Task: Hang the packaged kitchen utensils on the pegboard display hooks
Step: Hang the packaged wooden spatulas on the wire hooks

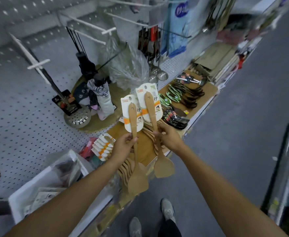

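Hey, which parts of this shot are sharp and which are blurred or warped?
Head view: both wooden spatulas and the hands are fairly sharp; the upper pegboard hooks are motion-smeared; wide-angle distortion bends the shelf edge.

Ahead of you, bare white hooks (90,25) stood out from the pegboard (20,103) with open air between, crumpled plastic bag (128,65), folded umbrellas (95,86) and hanging slotted ladles (157,75) crowded the shelf below.

Left hand (123,144) and right hand (168,137) each holding a carded spatula side by side, left spatula (133,117), right spatula (151,108), above shelf (207,93), pegboard hooks (108,30) behind
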Tool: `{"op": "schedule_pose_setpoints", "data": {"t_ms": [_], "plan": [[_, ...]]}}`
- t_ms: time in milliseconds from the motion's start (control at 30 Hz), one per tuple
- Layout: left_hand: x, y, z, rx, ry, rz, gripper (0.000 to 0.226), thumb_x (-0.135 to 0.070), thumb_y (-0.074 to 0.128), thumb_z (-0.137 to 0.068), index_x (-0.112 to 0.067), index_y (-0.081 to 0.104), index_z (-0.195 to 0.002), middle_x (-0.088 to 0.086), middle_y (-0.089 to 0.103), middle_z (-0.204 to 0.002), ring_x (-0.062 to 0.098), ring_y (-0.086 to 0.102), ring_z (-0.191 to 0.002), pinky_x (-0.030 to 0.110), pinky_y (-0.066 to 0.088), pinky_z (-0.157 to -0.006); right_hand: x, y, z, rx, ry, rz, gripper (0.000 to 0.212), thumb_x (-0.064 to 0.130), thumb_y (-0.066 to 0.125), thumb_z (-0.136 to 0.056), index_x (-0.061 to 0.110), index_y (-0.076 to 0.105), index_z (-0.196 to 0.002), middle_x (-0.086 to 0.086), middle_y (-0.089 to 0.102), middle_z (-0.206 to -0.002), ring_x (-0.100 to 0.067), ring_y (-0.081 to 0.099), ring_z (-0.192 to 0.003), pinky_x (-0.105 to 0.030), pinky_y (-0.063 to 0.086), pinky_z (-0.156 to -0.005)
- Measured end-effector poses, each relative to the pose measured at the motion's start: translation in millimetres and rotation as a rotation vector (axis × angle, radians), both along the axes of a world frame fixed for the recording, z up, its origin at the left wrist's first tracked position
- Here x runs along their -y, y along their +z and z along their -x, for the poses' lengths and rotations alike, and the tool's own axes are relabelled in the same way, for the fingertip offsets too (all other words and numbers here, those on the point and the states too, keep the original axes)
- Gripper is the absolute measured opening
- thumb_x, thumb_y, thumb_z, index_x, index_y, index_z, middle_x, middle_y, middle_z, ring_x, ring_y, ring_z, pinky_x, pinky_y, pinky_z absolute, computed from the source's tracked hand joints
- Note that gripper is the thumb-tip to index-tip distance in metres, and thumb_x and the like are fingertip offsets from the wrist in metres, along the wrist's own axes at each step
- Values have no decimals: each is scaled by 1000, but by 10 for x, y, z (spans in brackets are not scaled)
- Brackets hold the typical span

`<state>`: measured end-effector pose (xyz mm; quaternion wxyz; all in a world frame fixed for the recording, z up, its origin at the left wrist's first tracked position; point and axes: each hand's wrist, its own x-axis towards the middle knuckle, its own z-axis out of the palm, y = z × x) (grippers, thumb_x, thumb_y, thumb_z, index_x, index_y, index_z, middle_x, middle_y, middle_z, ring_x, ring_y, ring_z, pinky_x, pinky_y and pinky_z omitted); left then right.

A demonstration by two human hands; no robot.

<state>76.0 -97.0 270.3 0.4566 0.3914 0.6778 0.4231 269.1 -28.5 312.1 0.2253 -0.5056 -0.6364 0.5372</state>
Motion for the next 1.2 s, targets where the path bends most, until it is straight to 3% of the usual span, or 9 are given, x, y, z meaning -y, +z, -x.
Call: {"op": "schedule_pose_setpoints", "data": {"t_ms": [133, 200, 300, 433, 500, 600, 833, 1033, 1200], "plan": [[79, 328, -86, 14, -24, -54, 10, -20, 62, -96, -14, 68, -102, 16, 69, -104, 31, 68, -95, 51, 59, -80, 163, 325, -168, 18, -35, -64, 18, 26, 63, -92, 36, 59, -78, -9, 61, -83, -38, 69, -78, -55, 58, -71], [90, 468, -148, 17, -23, -84, 5, -19, 62, -96, -17, 67, -96, 16, 69, -102, 30, 68, -94, 48, 58, -77, 190, 435, -283, 9, -43, -87, 20, 27, 62, -93, 36, 58, -76, -3, 60, -77, -37, 69, -77, -58, 57, -69], [83, 660, -272, -17, -56, -145, 13, -18, 61, -96, -5, 65, -97, 14, 67, -95, 23, 65, -86, 32, 56, -66, 232, 671, -466, -40, -68, -108, 12, 22, 58, -98, 19, 59, -86, -8, 59, -78, -32, 70, -73, -55, 59, -67], [19, 868, -496, -53, -37, -205, 16, -17, 61, -96, -1, 63, -100, 17, 63, -96, 20, 63, -83, 25, 54, -62, 228, 877, -823, -99, -94, -148, 17, 17, 57, -98, 0, 59, -100, -25, 63, -88, -25, 68, -72, -50, 57, -65], [-46, 947, -636, -59, -39, -239, 12, -16, 61, -96, -5, 65, -97, 11, 62, -91, 22, 64, -82, 26, 54, -63, 179, 944, -1037, -116, -99, -181, 16, 16, 59, -97, 1, 60, -97, -11, 64, -78, -21, 67, -71, -43, 57, -63], [-204, 1012, -888, -106, -65, -289, 7, -16, 63, -94, -15, 70, -95, 5, 68, -88, 26, 68, -85, 40, 56, -74, 74, 1075, -1413, -111, -90, -240, 10, 15, 59, -96, 14, 63, -87, 10, 69, -72, -12, 68, -73, -35, 59, -69], [-573, 1316, -1882, -205, -63, -354, 14, -18, 63, -95, -27, 66, -84, -13, 68, -80, 8, 66, -78, 31, 50, -71, -346, 1332, -2597, -96, -105, -323, 11, 18, 62, -96, 14, 63, -85, -15, 64, -83, -31, 67, -79, -54, 56, -76], [-919, 1540, -2797, -211, -80, -385, 10, -13, 63, -94, -17, 67, -85, -2, 70, -78, 15, 68, -79, 37, 53, -74, -672, 1477, -3550, -111, -126, -340, 11, 17, 60, -96, 19, 65, -87, -5, 65, -80, -27, 70, -79, -50, 58, -78], [-1360, 1566, -3352, -233, -157, -343, 20, -18, 65, -93, -34, 66, -81, -1, 72, -78, 20, 70, -75, 38, 53, -70, -1063, 1452, -4103, -137, -187, -351, 11, 15, 60, -95, 19, 64, -86, -17, 63, -83, -33, 69, -80, -54, 57, -76]]}}
